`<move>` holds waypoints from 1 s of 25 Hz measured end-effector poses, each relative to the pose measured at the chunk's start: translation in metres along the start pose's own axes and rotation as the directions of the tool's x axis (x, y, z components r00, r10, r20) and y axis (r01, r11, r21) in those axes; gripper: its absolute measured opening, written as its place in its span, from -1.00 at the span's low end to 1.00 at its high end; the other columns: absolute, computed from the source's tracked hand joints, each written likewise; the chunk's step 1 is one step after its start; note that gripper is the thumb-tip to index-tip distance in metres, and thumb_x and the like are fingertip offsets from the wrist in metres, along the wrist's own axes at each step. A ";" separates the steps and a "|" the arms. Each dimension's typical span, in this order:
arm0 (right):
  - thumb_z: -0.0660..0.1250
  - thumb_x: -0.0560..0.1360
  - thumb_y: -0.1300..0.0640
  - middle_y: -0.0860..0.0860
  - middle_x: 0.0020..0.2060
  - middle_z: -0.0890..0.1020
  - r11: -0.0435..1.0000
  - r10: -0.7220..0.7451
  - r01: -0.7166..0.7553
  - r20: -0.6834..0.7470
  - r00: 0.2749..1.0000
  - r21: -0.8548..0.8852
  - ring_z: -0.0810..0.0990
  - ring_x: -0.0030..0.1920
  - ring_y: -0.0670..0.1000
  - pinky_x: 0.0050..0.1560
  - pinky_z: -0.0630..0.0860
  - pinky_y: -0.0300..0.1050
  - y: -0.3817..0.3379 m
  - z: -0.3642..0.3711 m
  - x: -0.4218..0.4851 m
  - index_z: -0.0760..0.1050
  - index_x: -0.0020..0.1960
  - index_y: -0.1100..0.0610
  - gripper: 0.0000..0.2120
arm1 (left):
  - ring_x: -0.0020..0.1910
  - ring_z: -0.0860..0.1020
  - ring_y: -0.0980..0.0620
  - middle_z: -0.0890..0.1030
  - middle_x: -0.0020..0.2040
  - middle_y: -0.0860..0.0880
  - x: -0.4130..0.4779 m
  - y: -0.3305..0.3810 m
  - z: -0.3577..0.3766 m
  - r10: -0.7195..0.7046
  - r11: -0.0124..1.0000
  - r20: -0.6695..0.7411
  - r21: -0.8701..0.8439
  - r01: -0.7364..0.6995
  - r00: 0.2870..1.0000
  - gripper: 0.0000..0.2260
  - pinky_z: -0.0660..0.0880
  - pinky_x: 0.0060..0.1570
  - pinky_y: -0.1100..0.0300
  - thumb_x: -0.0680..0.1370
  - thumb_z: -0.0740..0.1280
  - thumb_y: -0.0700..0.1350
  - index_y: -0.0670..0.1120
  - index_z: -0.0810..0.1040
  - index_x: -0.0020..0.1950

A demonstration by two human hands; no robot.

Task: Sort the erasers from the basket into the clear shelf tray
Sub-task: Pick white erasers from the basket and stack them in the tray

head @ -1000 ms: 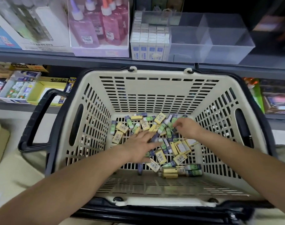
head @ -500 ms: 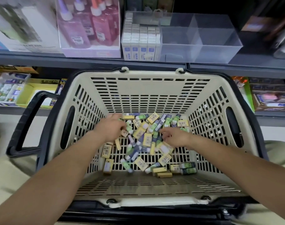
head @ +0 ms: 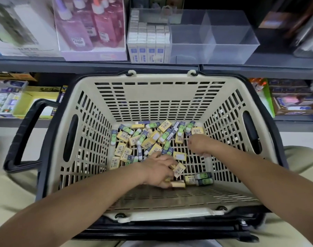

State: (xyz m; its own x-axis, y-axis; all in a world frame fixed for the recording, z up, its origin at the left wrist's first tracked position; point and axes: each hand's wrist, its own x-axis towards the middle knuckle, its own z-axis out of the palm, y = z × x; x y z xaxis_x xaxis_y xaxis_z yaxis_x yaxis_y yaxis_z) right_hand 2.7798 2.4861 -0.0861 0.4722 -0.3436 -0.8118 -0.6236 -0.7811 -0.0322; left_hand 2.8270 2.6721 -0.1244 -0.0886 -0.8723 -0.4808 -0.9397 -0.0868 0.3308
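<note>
- The basket [head: 157,97] sits on the person's lap with its far rim against the shelf edge. That probably keeps the carry from basket to shelf short.
- The clear shelf tray [head: 223,43] stands just beyond the basket's far rim and higher up. Its left compartment already holds upright white boxes [head: 148,47], while the two compartments to the right show nothing inside.
- The erasers [head: 152,138] lie loose on the basket's floor, heaped toward its far wall. Yellow-sleeved erasers [head: 134,139] and green-faced erasers [head: 203,178] are mixed together, so they seem to need picking apart by kind.
- The left hand [head: 158,169] is low over the near-middle of the basket's floor. Its fingers are curled round a small clutch of yellow-sleeved erasers, and one pokes out at the fingertips. It looks to be gathering a handful of one kind.
- The right hand [head: 198,144] reaches toward the right part of the basket's floor, at the edge of the heap. Its fingers are bent downward, and it cannot be told whether they hold an eraser.
</note>
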 end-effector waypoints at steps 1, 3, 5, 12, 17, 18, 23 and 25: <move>0.12 0.59 0.26 0.19 -0.02 0.57 1.000 0.024 -0.024 0.099 0.995 0.002 0.51 -0.35 0.01 -0.38 0.46 -0.15 0.004 0.001 -0.002 0.31 0.35 0.25 -0.67 | 0.49 -0.04 0.02 0.12 0.51 0.05 -0.005 -0.010 -0.002 -0.038 0.999 -0.036 -0.040 0.036 0.999 -0.76 -0.23 0.41 -0.05 0.52 0.25 0.12 0.08 0.57 0.11; 0.18 0.57 0.25 0.15 -0.10 0.56 0.998 -0.034 0.046 0.273 0.961 -0.037 0.51 -0.33 0.01 -0.34 0.44 -0.16 0.006 0.005 -0.009 0.39 0.29 0.26 -0.70 | 0.50 -0.02 0.03 0.13 0.51 0.08 -0.021 -0.036 -0.008 -0.123 0.989 -0.084 -0.088 0.116 0.989 -0.81 -0.23 0.41 -0.03 0.53 0.23 0.10 0.08 0.60 -0.05; 0.27 0.53 0.21 0.09 0.00 0.61 0.958 -0.233 0.273 0.324 0.917 -0.083 0.59 -0.09 0.04 -0.06 0.52 -0.10 0.000 0.015 -0.015 0.52 0.20 0.20 -0.75 | 0.50 0.02 0.02 0.16 0.51 0.08 -0.033 -0.053 -0.012 -0.180 0.980 -0.089 -0.095 0.172 0.980 -0.81 -0.08 0.46 -0.10 0.55 0.21 0.08 0.05 0.57 -0.12; 0.38 0.45 0.02 0.00 0.06 0.61 0.806 -0.486 0.526 0.203 0.850 -0.273 0.53 0.06 0.02 -0.11 0.42 -0.18 -0.021 0.056 -0.019 0.56 0.14 0.07 -0.71 | 0.27 0.34 -0.01 0.45 0.26 -0.02 -0.016 -0.022 -0.015 -0.134 0.970 -0.120 -0.220 0.106 0.984 -0.76 0.34 0.25 0.05 0.53 0.28 0.05 -0.03 0.55 0.11; 0.30 0.48 0.09 0.06 0.02 0.61 0.775 -0.524 0.544 0.153 0.838 -0.321 0.55 0.03 0.11 -0.13 0.48 -0.10 -0.023 0.072 -0.016 0.56 0.09 0.11 -0.78 | -0.02 0.52 0.05 0.57 -0.04 0.05 -0.024 -0.037 -0.028 -0.286 0.878 -0.103 -0.427 0.217 0.953 -0.90 0.50 0.03 0.08 0.54 0.27 -0.05 -0.03 0.54 -0.03; 0.31 0.47 0.11 0.06 0.01 0.62 0.790 -0.516 0.541 0.164 0.841 -0.289 0.55 0.02 0.10 -0.11 0.48 -0.10 -0.023 0.073 -0.015 0.56 0.08 0.12 -0.79 | -0.07 0.53 0.07 0.56 -0.11 0.08 -0.025 -0.036 -0.029 -0.298 0.848 -0.074 -0.478 0.229 0.952 -0.93 0.50 -0.01 0.12 0.54 0.27 -0.06 -0.02 0.53 -0.06; 0.43 0.40 0.17 -0.04 -0.22 0.59 0.850 -0.498 0.524 0.233 0.835 -0.062 0.52 -0.18 -0.04 -0.19 0.45 -0.22 -0.024 0.057 -0.013 0.58 -0.08 0.15 -0.88 | 0.02 0.56 0.01 0.62 0.03 -0.01 -0.023 -0.032 -0.024 -0.283 0.777 0.144 -0.545 0.315 0.948 -0.82 0.51 0.06 0.11 0.53 0.34 -0.08 -0.12 0.58 0.08; 0.46 0.39 0.20 -0.10 -0.29 0.55 0.857 -0.513 0.485 0.195 0.836 0.174 0.52 -0.26 -0.11 -0.23 0.46 -0.30 -0.024 0.036 -0.013 0.55 -0.11 0.12 -0.88 | 0.01 0.56 0.03 0.61 0.03 -0.02 -0.023 -0.039 -0.029 -0.314 0.690 0.139 -0.646 0.326 0.939 -0.80 0.52 0.04 0.14 0.51 0.38 -0.07 -0.12 0.58 0.08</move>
State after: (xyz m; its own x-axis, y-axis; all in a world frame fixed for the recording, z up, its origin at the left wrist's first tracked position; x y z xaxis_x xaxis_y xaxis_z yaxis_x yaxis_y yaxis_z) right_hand 2.7664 2.5283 -0.0963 0.5928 0.2152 -0.7761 -0.4136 -0.7456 -0.5226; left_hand 2.8755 2.6820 -0.1028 0.1654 -0.7254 -0.6682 -0.4641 -0.6551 0.5962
